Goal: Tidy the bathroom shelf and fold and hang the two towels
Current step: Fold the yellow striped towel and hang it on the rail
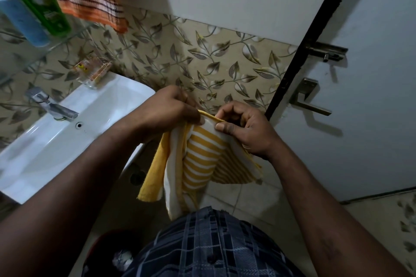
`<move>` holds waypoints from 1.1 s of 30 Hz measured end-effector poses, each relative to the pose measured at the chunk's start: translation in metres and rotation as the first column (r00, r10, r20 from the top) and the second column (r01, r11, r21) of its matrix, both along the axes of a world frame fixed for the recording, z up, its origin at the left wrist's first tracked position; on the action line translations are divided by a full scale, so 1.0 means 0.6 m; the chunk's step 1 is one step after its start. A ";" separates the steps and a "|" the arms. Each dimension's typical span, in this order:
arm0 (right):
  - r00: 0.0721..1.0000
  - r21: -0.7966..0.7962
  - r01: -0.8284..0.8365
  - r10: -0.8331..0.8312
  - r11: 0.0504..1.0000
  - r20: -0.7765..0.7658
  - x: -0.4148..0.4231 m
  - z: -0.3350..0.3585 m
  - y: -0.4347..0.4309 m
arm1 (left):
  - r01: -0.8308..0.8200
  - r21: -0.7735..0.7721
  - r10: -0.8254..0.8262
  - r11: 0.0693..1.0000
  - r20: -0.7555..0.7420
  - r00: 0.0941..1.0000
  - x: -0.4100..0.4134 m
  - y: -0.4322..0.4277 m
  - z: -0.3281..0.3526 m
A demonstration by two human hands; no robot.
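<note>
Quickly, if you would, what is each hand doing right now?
Left hand: grips the yellow striped towel at its top edge.
Right hand: pinches that towel's edge too.

Both bare forearms extended forward from lower frame corners, converged near frame centre. Left hand (171, 107) held knuckles-up, fingers curled downward, top edge of yellow striped towel (200, 162) pinched beneath fingertips. Right hand (244, 129) held just beside left, slightly lower, palm turned partly toward camera, fingers curled inward, thumb pressed on same towel edge. Hands kept close together, narrow gap seen between them. Wrists held nearly straight, elbows spread wide.
</note>
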State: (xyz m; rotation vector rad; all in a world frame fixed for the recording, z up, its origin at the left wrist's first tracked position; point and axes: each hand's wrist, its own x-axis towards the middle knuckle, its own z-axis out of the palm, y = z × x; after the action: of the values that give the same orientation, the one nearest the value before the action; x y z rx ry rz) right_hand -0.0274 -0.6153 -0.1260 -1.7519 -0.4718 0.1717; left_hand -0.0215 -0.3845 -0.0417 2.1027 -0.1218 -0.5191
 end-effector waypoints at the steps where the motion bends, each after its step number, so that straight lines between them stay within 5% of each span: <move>1: 1.000 -0.006 -0.004 0.004 1.000 -0.010 0.001 0.000 -0.002 | 0.009 0.020 -0.010 1.000 0.011 1.000 -0.002 -0.002 0.000; 7: 0.998 -0.104 -0.040 0.035 0.994 -0.049 0.003 -0.001 -0.003 | 0.017 0.112 -0.029 0.994 0.099 0.995 -0.006 -0.009 -0.002; 10: 0.997 -0.182 -0.070 0.061 0.981 -0.051 0.005 0.004 -0.010 | 0.144 0.303 -0.209 0.942 0.193 0.959 -0.008 -0.007 0.000; 14: 0.996 -0.334 -0.079 0.092 0.939 0.023 0.005 0.018 -0.010 | 0.325 0.693 -0.560 0.643 0.137 0.817 -0.013 -0.010 -0.012; 18: 0.978 -0.478 -0.057 0.145 0.876 0.150 -0.007 0.032 0.011 | 0.303 0.839 -0.596 0.451 0.031 0.802 -0.022 -0.029 -0.046; 28: 0.962 -0.636 -0.002 0.175 0.771 0.210 -0.034 0.071 -0.009 | 0.297 0.810 -0.582 0.505 0.066 0.810 0.002 0.001 -0.131; 33: 0.968 -0.626 0.051 0.114 0.778 0.221 -0.031 0.079 -0.047 | 0.139 0.711 -0.492 0.689 0.318 0.810 -0.008 0.018 -0.156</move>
State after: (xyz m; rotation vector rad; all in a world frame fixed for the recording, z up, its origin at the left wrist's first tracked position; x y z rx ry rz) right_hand -0.0458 -0.6434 -0.0784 -2.4495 -0.6806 0.1425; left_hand -0.0262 -0.3734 -0.1353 2.9217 -0.7247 -0.2205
